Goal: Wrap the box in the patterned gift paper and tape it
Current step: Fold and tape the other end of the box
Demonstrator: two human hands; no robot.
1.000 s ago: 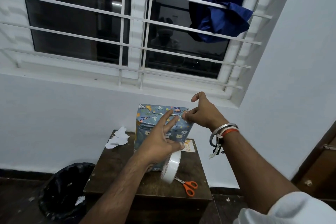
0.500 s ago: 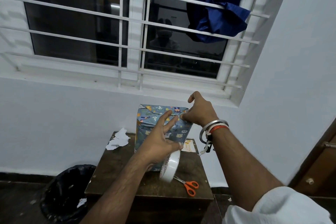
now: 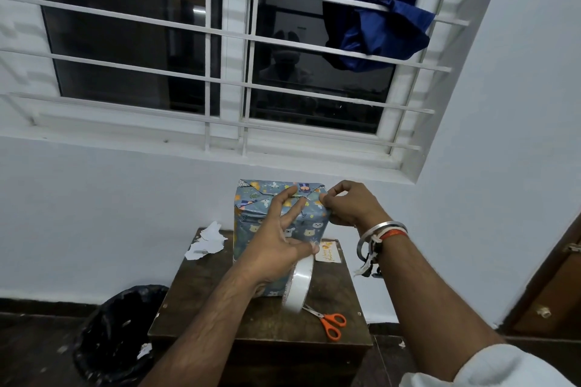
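The box (image 3: 251,223) stands upright on a small dark wooden table (image 3: 220,308), covered in blue gift paper with animal prints. My left hand (image 3: 273,248) presses straight fingers on the folded flaps of its near face, while the thumb holds a white tape roll (image 3: 298,283) that hangs below the palm. My right hand (image 3: 352,207) pinches the paper fold at the box's upper right corner with thumb and forefinger.
Orange-handled scissors (image 3: 330,322) lie at the table's front right. Torn white paper scraps (image 3: 206,242) sit at the back left, a small yellow card (image 3: 328,253) behind the tape. A black bin (image 3: 116,333) stands on the floor to the left. The wall and barred window are close behind.
My right hand has shifted slightly left onto the box's corner and its raised forefinger has curled down into a pinch. The left hand and tape roll have stayed put.
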